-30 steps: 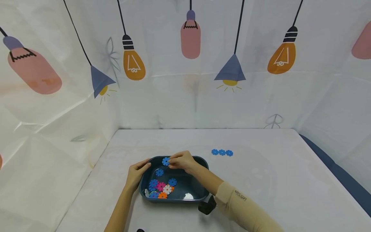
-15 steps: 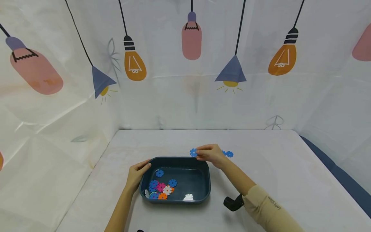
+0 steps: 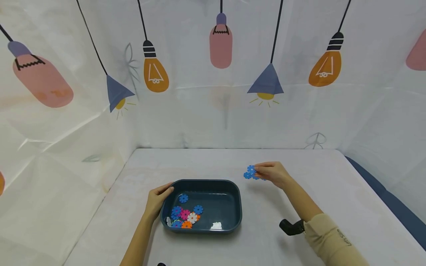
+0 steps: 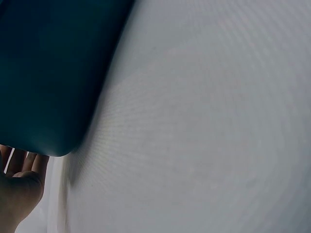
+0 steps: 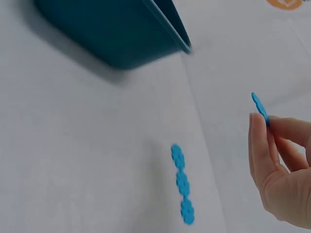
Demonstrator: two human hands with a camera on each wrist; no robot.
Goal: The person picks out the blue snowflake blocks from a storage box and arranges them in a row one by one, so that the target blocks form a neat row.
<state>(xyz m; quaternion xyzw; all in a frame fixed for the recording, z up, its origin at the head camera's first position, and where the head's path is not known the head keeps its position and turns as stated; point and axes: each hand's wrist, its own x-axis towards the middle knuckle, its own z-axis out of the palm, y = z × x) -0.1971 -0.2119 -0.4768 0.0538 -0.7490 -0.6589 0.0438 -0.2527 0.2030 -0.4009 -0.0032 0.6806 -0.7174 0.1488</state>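
My right hand [image 3: 273, 173] pinches a blue flower-shaped plastic disc [image 3: 251, 169] between thumb and fingers; in the right wrist view the pinched disc [image 5: 259, 107] is seen nearly edge-on, above the table. Below and beside it, a row of three blue discs [image 5: 182, 183] lies on the white surface, end to end. In the head view the hand partly covers that row. A dark teal tray [image 3: 219, 207] stands to the left, and my left hand [image 3: 155, 200] grips its far left corner. Several blue, pink, white and orange discs [image 3: 185, 214] lie in the tray's left part.
The white table [image 3: 299, 195] ends at a back edge against a cloth printed with lamps [image 3: 156, 74]. A black wrist device [image 3: 291, 227] hangs off the right forearm. A small black object [image 3: 161, 264] shows at the bottom edge.
The right hand has lifted a blue disc out of the tray and carried it right, over the row of blue discs. The left hand has stayed at the tray's corner.
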